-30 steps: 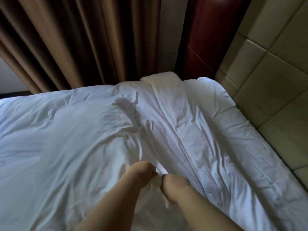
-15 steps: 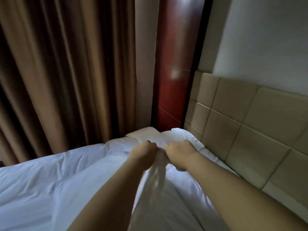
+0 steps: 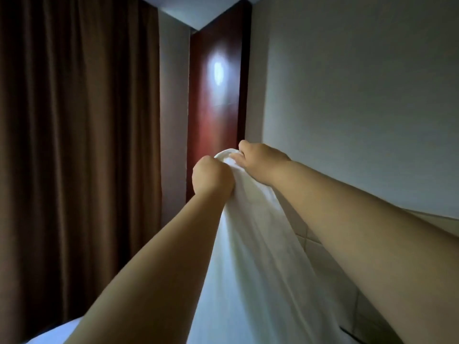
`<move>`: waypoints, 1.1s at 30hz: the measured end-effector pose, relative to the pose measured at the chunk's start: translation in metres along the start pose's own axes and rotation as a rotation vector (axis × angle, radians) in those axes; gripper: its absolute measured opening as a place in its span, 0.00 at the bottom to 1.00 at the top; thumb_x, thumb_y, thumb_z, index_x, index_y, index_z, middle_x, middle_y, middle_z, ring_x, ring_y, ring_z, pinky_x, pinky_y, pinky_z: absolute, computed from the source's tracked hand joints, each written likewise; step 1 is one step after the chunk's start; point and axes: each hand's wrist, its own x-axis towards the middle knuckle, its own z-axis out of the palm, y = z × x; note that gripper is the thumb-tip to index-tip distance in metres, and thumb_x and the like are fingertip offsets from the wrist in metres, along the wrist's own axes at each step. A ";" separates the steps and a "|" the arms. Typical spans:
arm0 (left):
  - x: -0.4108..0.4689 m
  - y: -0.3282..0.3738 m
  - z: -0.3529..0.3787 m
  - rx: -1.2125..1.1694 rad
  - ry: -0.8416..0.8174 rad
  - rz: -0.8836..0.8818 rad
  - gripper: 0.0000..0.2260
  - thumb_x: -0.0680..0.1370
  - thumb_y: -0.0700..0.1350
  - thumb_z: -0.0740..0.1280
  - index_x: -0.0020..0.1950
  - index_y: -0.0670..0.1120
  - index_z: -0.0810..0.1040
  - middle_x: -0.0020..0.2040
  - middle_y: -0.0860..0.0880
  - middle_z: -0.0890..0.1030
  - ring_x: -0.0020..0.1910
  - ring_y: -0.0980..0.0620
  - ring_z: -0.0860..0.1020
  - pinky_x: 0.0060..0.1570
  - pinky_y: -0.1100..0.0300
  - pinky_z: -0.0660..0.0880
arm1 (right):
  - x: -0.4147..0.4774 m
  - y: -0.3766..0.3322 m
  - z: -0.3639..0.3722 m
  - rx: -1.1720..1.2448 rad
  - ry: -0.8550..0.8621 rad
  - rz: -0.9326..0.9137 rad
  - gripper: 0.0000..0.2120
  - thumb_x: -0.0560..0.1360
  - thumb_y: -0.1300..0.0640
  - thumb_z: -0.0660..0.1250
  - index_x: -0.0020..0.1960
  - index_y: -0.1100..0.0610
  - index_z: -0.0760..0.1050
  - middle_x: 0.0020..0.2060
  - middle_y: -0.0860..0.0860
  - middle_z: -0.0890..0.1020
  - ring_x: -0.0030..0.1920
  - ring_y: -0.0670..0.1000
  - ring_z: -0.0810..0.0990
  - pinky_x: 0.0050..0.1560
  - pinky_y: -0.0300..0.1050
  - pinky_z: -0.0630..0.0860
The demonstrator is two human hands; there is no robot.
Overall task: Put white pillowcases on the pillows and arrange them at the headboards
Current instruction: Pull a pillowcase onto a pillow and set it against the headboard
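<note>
White cloth: pillowcase [image 3: 248, 256], one, hanging in a long bunched fall between the person's two forearms. The lower end runs out of view at the bottom, so whether a pillow is inside cannot be told.

Bed [image 3: 54, 333]: a pale sliver at the lowest left, beneath the left forearm.

Left hand [image 3: 212, 178]: a fist closed round the gathered top of the pillowcase. It appears the nearer and lower of the two hands.

Right hand [image 3: 260, 162]: just beyond and slightly higher, fingers curled over the same top edge. A rolled loop of cloth shows between the two hands, which are almost touching.

Relation that matters: the pillowcase lies below both hands and back toward the person. Its long axis runs from the grips down toward the person's body. Both grips sit at nearly one spot on the edge, so the cloth hangs as a rope, not a sheet. Judgement: the next move is a shake or a spreading of the mouth, and it calls for the hands to part sideways along that edge. Either could lead, the left being a little closer in.

Headboard [image 3: 308, 238]: tan padded squares, glimpsed under the right forearm, just beside the cloth.

Curtain [image 3: 74, 145]: brown, full height, far left.

Panel [image 3: 216, 108]: dark red wood, glossy, in the corner behind the hands.

Wall [image 3: 360, 95]: plain, pale, on the right.
</note>
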 end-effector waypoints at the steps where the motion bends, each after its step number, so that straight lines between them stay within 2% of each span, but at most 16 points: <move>1: -0.001 0.000 0.000 -0.002 -0.002 -0.028 0.13 0.78 0.39 0.60 0.59 0.37 0.76 0.57 0.39 0.80 0.56 0.40 0.78 0.45 0.57 0.70 | -0.007 0.001 -0.006 0.063 -0.053 0.027 0.17 0.80 0.40 0.52 0.44 0.53 0.64 0.44 0.52 0.75 0.42 0.56 0.73 0.41 0.48 0.68; 4: -0.008 -0.020 0.009 0.035 -0.052 -0.113 0.13 0.77 0.38 0.62 0.60 0.37 0.76 0.58 0.38 0.79 0.58 0.39 0.78 0.49 0.54 0.73 | -0.035 0.009 -0.007 0.103 -0.333 0.102 0.24 0.74 0.36 0.58 0.50 0.57 0.72 0.45 0.54 0.81 0.40 0.56 0.83 0.38 0.49 0.79; 7: -0.022 -0.050 0.027 0.073 -0.169 -0.222 0.13 0.77 0.37 0.63 0.60 0.35 0.74 0.58 0.37 0.79 0.58 0.39 0.78 0.45 0.55 0.72 | -0.070 0.020 0.026 0.179 -0.696 0.254 0.26 0.69 0.38 0.69 0.51 0.60 0.76 0.41 0.58 0.84 0.39 0.58 0.85 0.36 0.47 0.81; 9: -0.037 -0.069 0.037 0.113 -0.255 -0.278 0.13 0.78 0.37 0.63 0.61 0.35 0.74 0.59 0.37 0.79 0.58 0.39 0.78 0.49 0.54 0.74 | -0.100 0.023 0.062 0.225 -0.845 0.313 0.21 0.72 0.41 0.69 0.48 0.61 0.77 0.37 0.56 0.82 0.37 0.57 0.84 0.41 0.50 0.81; 11: -0.049 -0.085 0.046 0.159 -0.309 -0.279 0.13 0.78 0.36 0.62 0.61 0.34 0.74 0.59 0.37 0.79 0.59 0.39 0.78 0.54 0.52 0.75 | -0.125 0.024 0.095 0.286 -0.831 0.315 0.13 0.76 0.48 0.65 0.43 0.59 0.74 0.35 0.54 0.78 0.37 0.57 0.80 0.42 0.51 0.81; 15: -0.048 -0.098 0.047 0.369 -0.415 -0.195 0.14 0.78 0.36 0.60 0.62 0.35 0.74 0.60 0.38 0.78 0.60 0.40 0.77 0.57 0.53 0.74 | -0.131 0.035 0.117 0.146 -0.698 0.269 0.12 0.76 0.58 0.59 0.34 0.58 0.70 0.32 0.56 0.75 0.33 0.56 0.76 0.33 0.46 0.75; 17: -0.040 -0.094 0.043 0.510 -0.428 -0.091 0.14 0.78 0.36 0.59 0.64 0.37 0.73 0.62 0.40 0.77 0.60 0.41 0.76 0.56 0.53 0.74 | -0.126 0.042 0.111 0.120 -0.674 0.269 0.13 0.75 0.62 0.58 0.32 0.58 0.70 0.30 0.57 0.75 0.31 0.55 0.75 0.32 0.46 0.72; 18: -0.038 -0.092 0.039 0.536 -0.427 -0.010 0.14 0.78 0.35 0.59 0.63 0.39 0.73 0.61 0.41 0.77 0.58 0.41 0.77 0.52 0.52 0.75 | -0.124 0.044 0.107 0.099 -0.653 0.259 0.14 0.75 0.63 0.58 0.31 0.58 0.70 0.29 0.56 0.75 0.29 0.54 0.74 0.31 0.44 0.72; 20: -0.039 -0.087 0.031 0.552 -0.401 0.252 0.16 0.75 0.35 0.61 0.62 0.45 0.69 0.59 0.43 0.74 0.51 0.42 0.78 0.42 0.53 0.74 | -0.122 0.046 0.100 0.038 -0.628 0.230 0.15 0.77 0.61 0.59 0.30 0.56 0.68 0.27 0.53 0.73 0.27 0.52 0.71 0.28 0.40 0.68; 22: -0.048 -0.082 0.025 0.633 -0.454 0.589 0.27 0.73 0.35 0.64 0.68 0.52 0.64 0.65 0.46 0.68 0.55 0.43 0.77 0.39 0.54 0.75 | -0.123 0.045 0.097 -0.014 -0.629 0.200 0.15 0.78 0.58 0.60 0.32 0.56 0.68 0.29 0.52 0.73 0.28 0.51 0.70 0.27 0.41 0.65; 24: -0.063 -0.076 0.030 0.831 -0.590 0.959 0.33 0.73 0.40 0.67 0.73 0.59 0.59 0.72 0.49 0.59 0.66 0.46 0.70 0.46 0.54 0.76 | -0.126 0.043 0.097 -0.011 -0.632 0.166 0.10 0.79 0.57 0.60 0.40 0.58 0.74 0.37 0.55 0.77 0.33 0.52 0.72 0.33 0.42 0.69; 25: -0.070 -0.073 0.036 0.920 -0.655 1.104 0.31 0.75 0.45 0.68 0.74 0.59 0.59 0.75 0.50 0.56 0.69 0.47 0.66 0.51 0.53 0.76 | -0.128 0.043 0.097 -0.004 -0.618 0.155 0.08 0.79 0.56 0.60 0.50 0.60 0.76 0.44 0.57 0.79 0.38 0.53 0.74 0.39 0.43 0.71; 26: -0.076 -0.071 0.044 0.994 -0.703 1.194 0.28 0.75 0.49 0.68 0.74 0.57 0.63 0.75 0.51 0.57 0.69 0.47 0.66 0.55 0.52 0.76 | -0.131 0.044 0.097 -0.007 -0.600 0.150 0.11 0.79 0.56 0.60 0.57 0.60 0.75 0.49 0.57 0.79 0.42 0.54 0.76 0.43 0.45 0.73; 27: -0.080 -0.069 0.050 1.052 -0.732 1.218 0.25 0.76 0.52 0.67 0.72 0.54 0.67 0.74 0.51 0.61 0.69 0.48 0.67 0.57 0.51 0.75 | -0.134 0.046 0.096 -0.011 -0.594 0.152 0.11 0.79 0.56 0.60 0.57 0.60 0.75 0.49 0.58 0.80 0.43 0.55 0.78 0.44 0.46 0.75; 30: -0.087 -0.062 0.059 1.185 -0.732 1.178 0.17 0.78 0.53 0.65 0.66 0.51 0.73 0.65 0.50 0.75 0.65 0.48 0.73 0.59 0.51 0.74 | -0.147 0.059 0.093 -0.009 -0.606 0.205 0.12 0.79 0.57 0.58 0.39 0.59 0.74 0.34 0.55 0.77 0.32 0.54 0.76 0.31 0.41 0.70; 33: -0.093 -0.057 0.065 1.286 -0.641 1.189 0.13 0.81 0.48 0.59 0.63 0.51 0.76 0.63 0.49 0.78 0.64 0.47 0.75 0.52 0.53 0.74 | -0.161 0.058 0.085 0.056 -0.554 0.310 0.17 0.79 0.50 0.57 0.35 0.56 0.70 0.30 0.51 0.72 0.32 0.53 0.72 0.30 0.40 0.66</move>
